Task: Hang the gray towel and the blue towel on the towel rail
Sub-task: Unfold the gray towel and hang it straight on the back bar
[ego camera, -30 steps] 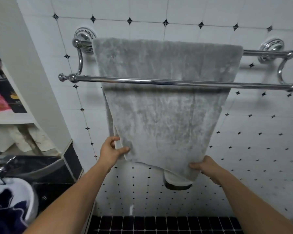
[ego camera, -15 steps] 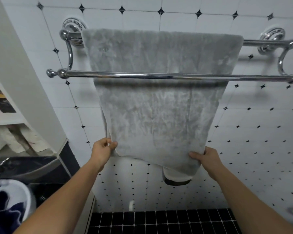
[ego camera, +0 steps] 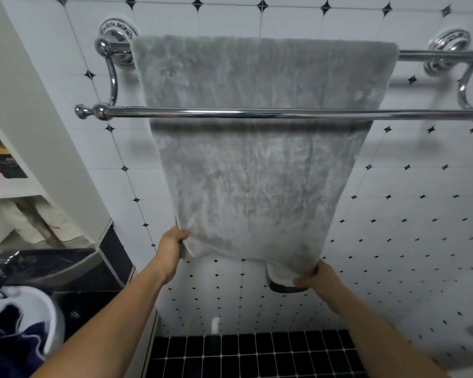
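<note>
Gray towel [ego camera: 257, 173] draped on the towel rail [ego camera: 257, 114], held at both lower corners.

I judged the main risk to be an uneven tug: pulling harder on one side could drag the cloth along or off the rear bar, where it hung behind the front one. Both arms reached forward and up. The left hand [ego camera: 172, 241] pinched the lower left edge. The right hand [ego camera: 316, 278] sat lower, fingers curled on the lower right corner. A dark cloth, probably the blue towel [ego camera: 8, 347], lay in the white basin [ego camera: 47, 317] at lower left.
</note>
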Available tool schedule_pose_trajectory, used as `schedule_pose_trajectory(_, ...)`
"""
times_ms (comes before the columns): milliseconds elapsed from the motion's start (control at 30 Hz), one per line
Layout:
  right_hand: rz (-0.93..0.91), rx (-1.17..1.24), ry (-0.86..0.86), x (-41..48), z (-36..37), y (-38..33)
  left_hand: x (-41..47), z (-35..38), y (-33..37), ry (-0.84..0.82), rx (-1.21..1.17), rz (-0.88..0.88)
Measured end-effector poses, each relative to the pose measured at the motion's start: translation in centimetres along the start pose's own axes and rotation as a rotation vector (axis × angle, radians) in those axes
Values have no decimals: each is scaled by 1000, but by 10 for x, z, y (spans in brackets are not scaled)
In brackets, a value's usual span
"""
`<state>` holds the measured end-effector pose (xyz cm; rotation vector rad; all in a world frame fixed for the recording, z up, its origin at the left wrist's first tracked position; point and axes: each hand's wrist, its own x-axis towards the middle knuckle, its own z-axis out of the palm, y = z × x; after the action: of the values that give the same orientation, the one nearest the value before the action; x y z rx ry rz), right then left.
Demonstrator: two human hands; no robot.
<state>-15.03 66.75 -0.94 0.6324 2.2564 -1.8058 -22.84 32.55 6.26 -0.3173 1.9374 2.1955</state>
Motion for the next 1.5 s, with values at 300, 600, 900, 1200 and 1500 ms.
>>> schedule_pose_trajectory(300,166,672,134,5,30,6,-13,24,2,14,-285,-132)
schedule_pose_trajectory(600,45,1001,132,-5,29,-3,-18,35,-10,67,-88,-58)
schedule_pose_trajectory(900,11,1071,134,-7,3,11,-17,9,5,105,64,-153)
schedule_pose_trajectory(1200,-70,1029,-4,-12,-6,8,-25,-20,11,-49,86,-250)
schedule_pose_trajectory(1500,4,757,-89,-22,20,23,-40,-6,28,-208,-261,-367)
